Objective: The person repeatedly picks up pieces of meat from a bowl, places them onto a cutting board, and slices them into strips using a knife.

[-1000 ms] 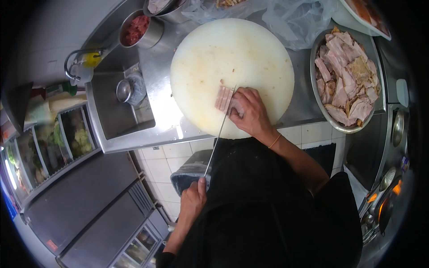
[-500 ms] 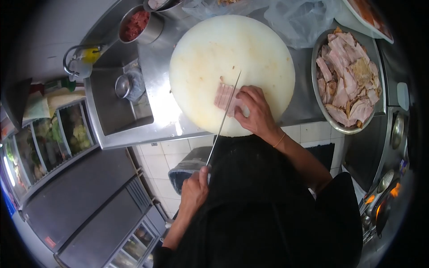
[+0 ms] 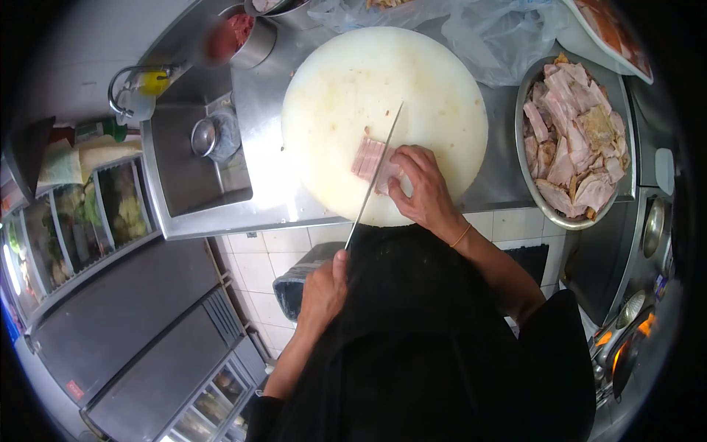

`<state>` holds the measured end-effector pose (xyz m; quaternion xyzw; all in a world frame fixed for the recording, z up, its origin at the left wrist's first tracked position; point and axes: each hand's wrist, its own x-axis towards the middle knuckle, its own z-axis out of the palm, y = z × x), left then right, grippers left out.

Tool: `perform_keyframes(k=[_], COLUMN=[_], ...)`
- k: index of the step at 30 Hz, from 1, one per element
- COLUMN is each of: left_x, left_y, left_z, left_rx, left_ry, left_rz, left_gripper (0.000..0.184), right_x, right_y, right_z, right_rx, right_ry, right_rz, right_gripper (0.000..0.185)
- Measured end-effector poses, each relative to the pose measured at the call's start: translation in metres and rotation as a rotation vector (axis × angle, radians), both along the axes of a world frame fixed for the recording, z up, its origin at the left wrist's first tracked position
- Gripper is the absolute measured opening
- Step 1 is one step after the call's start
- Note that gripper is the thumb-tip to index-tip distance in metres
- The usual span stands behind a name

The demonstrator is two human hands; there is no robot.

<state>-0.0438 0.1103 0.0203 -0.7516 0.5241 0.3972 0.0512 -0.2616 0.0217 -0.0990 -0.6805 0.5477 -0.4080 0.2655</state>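
Note:
My left hand [image 3: 324, 291] is wrapped round the handle of a long knife [image 3: 373, 180]. The narrow blade slants up across the round white chopping board [image 3: 331, 81], its tip pointing away from me. A small pale-pink slab of meat [image 3: 366, 159] lies on the board under the blade, scored or sliced into thin strips at its left side. With bent fingers, my right hand [image 3: 427, 193] grips the meat's right end, close beside the blade. Small brown crumbs are scattered on the board. Whether the blade has cut right through the meat cannot be seen.
An oval metal tray [image 3: 521, 147] heaped with sliced meat stands to the right. A sink [image 3: 173, 188] is at the left, with a metal pot [image 3: 259, 48] of red meat behind it. Plastic bags [image 3: 501, 44] lie behind the board. Flames [image 3: 617, 353] burn at lower right.
My left hand has pushed the knife forward, away from my body, so its tip reaches further up the board. My right hand stays on the meat. The view has shifted slightly.

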Motion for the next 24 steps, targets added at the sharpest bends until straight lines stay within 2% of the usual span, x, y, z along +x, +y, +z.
perform_keyframes(k=[6, 8, 11, 13, 16, 18, 22, 24], left_x=[0.021, 0.023, 0.022, 0.013, -0.002, -0.003, 0.004, 0.008], left_y=[0.048, 0.053, 0.056, 0.038, 0.003, 0.002, 0.022, 0.037], left_z=[0.030, 0.033, 0.019, -0.010, -0.020, -0.011, 0.021, 0.028], left_rx=[0.105, 0.126, 0.111, 0.047, 0.071, 0.034, 0.077, 0.124], left_ry=[-0.062, -0.097, -0.111, -0.070, -0.047, -0.020, 0.032, -0.034], left_rz=[0.001, -0.012, -0.038, -0.056, -0.053, -0.014, 0.015, 0.017], left_gripper=[0.065, 0.065, 0.066, 0.067, 0.068, 0.068, 0.067, 0.066], right_x=[0.005, 0.006, 0.007, 0.010, 0.003, -0.004, -0.009, -0.006], right_y=[0.001, 0.000, 0.002, 0.002, 0.001, 0.001, 0.007, 0.005], right_z=[-0.002, -0.001, -0.002, -0.004, -0.002, 0.008, 0.002, 0.003], right_rx=[-0.044, -0.055, -0.047, -0.048, -0.042, 0.002, -0.015, -0.027], right_ry=[0.014, 0.020, 0.042, 0.039, 0.003, -0.062, -0.004, 0.025], right_rz=[-0.041, -0.043, -0.046, -0.041, -0.010, 0.019, 0.025, 0.010], right_gripper=[0.027, 0.031, 0.033, 0.031, 0.027, 0.028, 0.031, 0.032])
